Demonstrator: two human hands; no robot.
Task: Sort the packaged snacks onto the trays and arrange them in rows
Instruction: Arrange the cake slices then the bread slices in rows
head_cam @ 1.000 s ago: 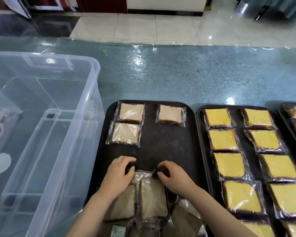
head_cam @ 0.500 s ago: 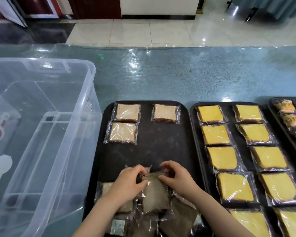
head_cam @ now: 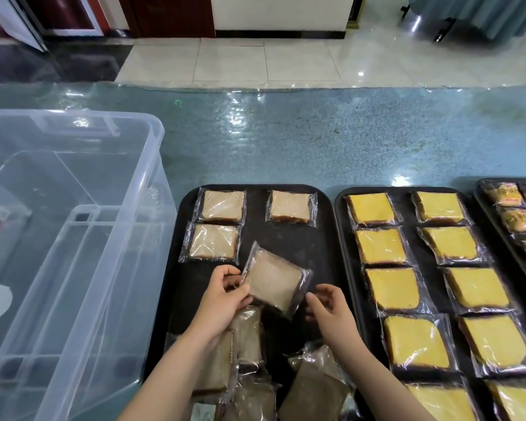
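Note:
My left hand [head_cam: 225,296] grips a clear-wrapped brown cake packet [head_cam: 272,282] by its left edge, lifted and tilted over the middle of the left black tray [head_cam: 325,256]. Just right of the packet, my right hand [head_cam: 331,305] has its fingers spread and holds nothing. Three brown packets lie at the tray's far end: two in the left column [head_cam: 222,205] [head_cam: 213,242], one to their right [head_cam: 290,206]. A loose pile of brown packets [head_cam: 249,335] lies at the tray's near end under my arms.
A large clear plastic bin [head_cam: 73,238] stands to the left of the tray. To the right, a second black tray [head_cam: 407,189] carries two rows of yellow cake packets [head_cam: 380,246]. A third tray [head_cam: 483,189] with printed snack packs [head_cam: 504,194] sits at the far right.
Both hands were pressing on the pile at the near end. Now the left hand has lifted one brown packet up and forward, and the right hand has let go and opened.

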